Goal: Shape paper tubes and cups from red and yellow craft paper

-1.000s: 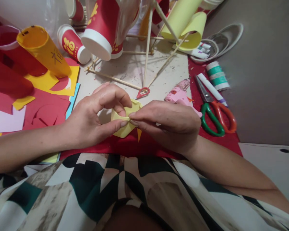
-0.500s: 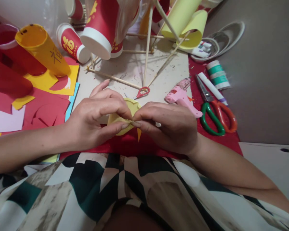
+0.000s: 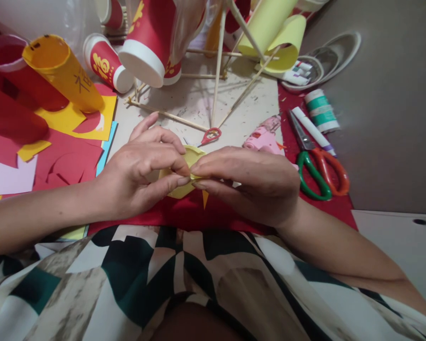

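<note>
Both my hands pinch the edge of a piece of yellow paper [image 3: 180, 190], which curves between them above the red cloth. My left hand [image 3: 145, 166] grips it between thumb and index finger, the other fingers lifted. From the other side, my right hand [image 3: 250, 182] has thumb and fingers pressed together on the same edge, tips nearly touching the left ones. Much of the paper lies hidden behind the fingers. Just beyond it are small scissors with red handles [image 3: 211, 136]. A pink glue gun [image 3: 264, 137] lies partly behind my right hand.
Large scissors with green and orange handles [image 3: 314, 173] lie at right, near a white-and-green roll [image 3: 322, 111]. A wooden stick frame [image 3: 216, 80] stands ahead under red paper cups [image 3: 145, 52]. At left are an orange paper tube [image 3: 66, 78] and red paper scraps [image 3: 69, 163].
My right hand has shifted slightly right and its fingers have flattened, covering more of the glue gun. My left fingertips have moved a little left along the paper's edge.
</note>
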A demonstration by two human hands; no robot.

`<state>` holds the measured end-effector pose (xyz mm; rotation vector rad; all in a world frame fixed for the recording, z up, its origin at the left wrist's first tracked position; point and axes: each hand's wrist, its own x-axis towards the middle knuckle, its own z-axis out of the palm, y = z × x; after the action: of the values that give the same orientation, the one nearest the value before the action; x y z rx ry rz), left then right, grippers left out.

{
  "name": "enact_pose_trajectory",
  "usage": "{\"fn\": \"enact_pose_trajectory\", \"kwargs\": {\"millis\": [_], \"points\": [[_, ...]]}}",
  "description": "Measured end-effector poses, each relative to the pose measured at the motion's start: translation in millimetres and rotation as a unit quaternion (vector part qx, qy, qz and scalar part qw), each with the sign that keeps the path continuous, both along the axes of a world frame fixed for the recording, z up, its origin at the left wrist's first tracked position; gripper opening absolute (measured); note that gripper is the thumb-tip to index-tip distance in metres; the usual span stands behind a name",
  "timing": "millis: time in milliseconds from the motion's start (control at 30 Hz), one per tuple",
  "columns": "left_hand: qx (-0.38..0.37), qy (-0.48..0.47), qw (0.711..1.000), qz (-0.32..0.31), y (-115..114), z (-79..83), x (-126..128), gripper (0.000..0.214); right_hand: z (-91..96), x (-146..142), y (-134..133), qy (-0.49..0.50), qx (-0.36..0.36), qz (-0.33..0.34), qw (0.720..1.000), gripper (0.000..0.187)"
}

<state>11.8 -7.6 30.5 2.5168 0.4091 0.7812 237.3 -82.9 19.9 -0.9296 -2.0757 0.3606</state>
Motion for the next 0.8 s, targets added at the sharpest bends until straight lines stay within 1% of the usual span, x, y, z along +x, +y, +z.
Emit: {"fn": "enact_pose_trajectory", "kwargs": {"millis": [67,233,367,500,600,667,800], "points": [[-0.006,0.002,1.000,-0.002,-0.7,0.2,0.1,0.006,-1.2,0.0,0.1,0.002,-0.004,0.011,1.000,0.009],[-0.015,0.007,1.000,-0.014,-1.4,0.9,0.3,0.006,-3.5,-0.1,-0.9,-0.020,-0.004,0.013,1.000,0.009],[-0.019,0.025,0.999,-0.015,1.0,2.5,0.1,0.009,-1.1,1.5,1.4,-0.010,-0.025,0.023,0.999,0.009],[-0.018,0.004,1.000,-0.017,3.5,2.6,-0.3,0.009,1.2,2.8,4.6,0.004,-0.049,0.010,0.999,0.010],[-0.028,-0.004,1.000,-0.007,2.5,1.8,0.0,0.011,0.8,1.3,4.0,0.022,-0.028,-0.003,0.999,0.007],[-0.032,-0.004,0.999,-0.002,1.2,1.2,0.5,0.010,-0.1,-0.1,2.9,0.018,-0.013,-0.002,1.000,0.007],[-0.025,0.012,1.000,0.002,1.1,1.7,0.7,0.009,-1.6,0.4,2.7,0.006,-0.024,0.004,1.000,0.010]]}}
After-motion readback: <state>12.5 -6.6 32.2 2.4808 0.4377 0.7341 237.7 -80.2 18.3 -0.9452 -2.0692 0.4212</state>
